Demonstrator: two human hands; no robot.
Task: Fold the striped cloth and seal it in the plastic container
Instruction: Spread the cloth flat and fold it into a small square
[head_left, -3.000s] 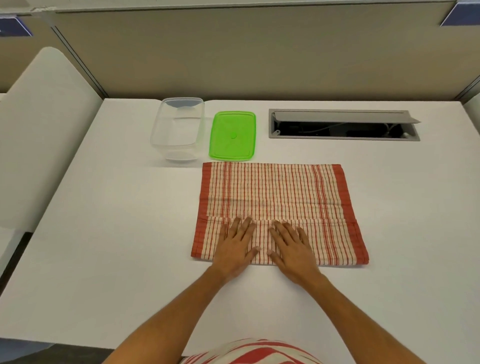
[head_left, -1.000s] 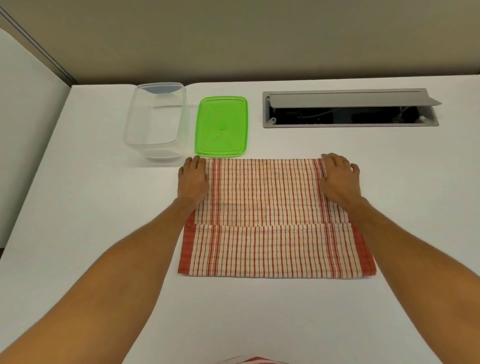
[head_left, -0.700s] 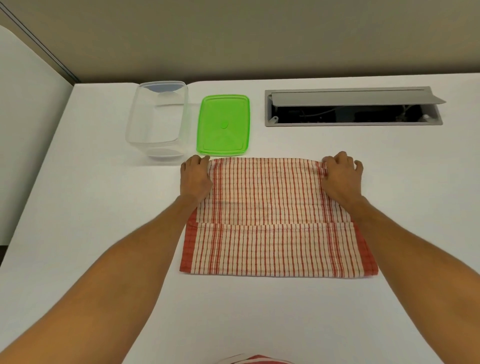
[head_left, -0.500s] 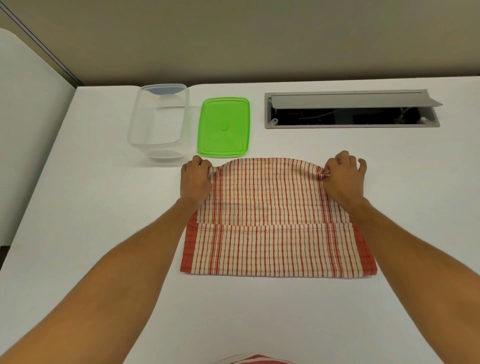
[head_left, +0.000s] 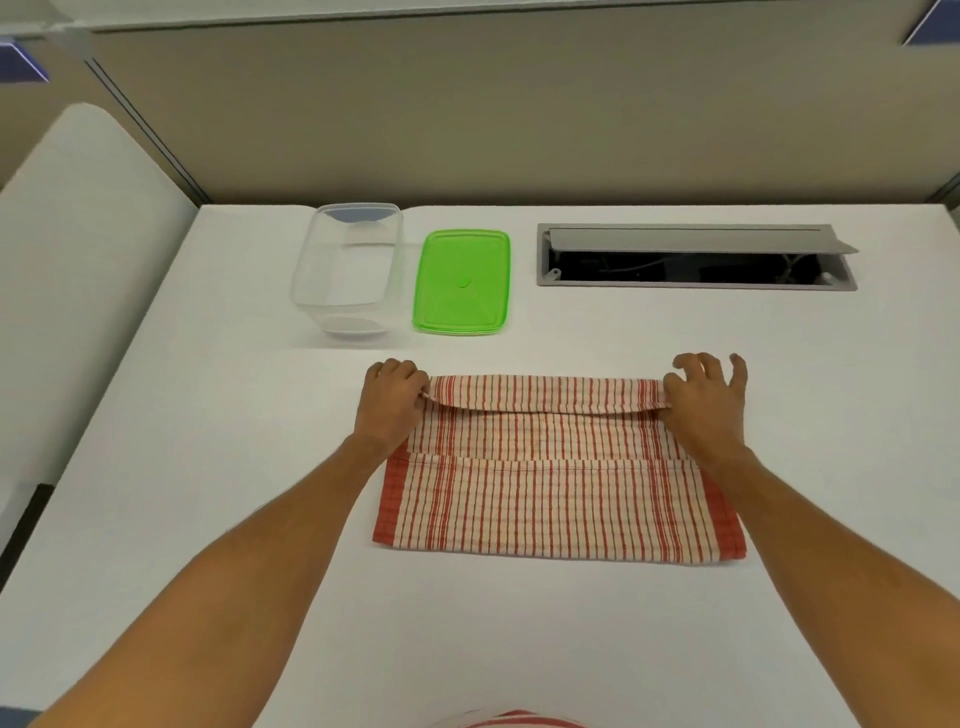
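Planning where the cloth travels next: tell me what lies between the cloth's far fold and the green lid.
In the head view, only a bare strip of white table separates the striped cloth from the green lid; nothing lies in it.

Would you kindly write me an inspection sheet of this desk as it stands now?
Surface: white table, flat.
Job's things: striped cloth, near flap folded, far edge lifted and curling toward the person; clear container open, holding nothing; green lid flat beside it.
Clutter: nothing seen.
Grippers: left hand and right hand each pinch a far corner of the cloth.
Cables: wires faintly visible inside open cable hatch.
Surroundings: beige partition behind the table.
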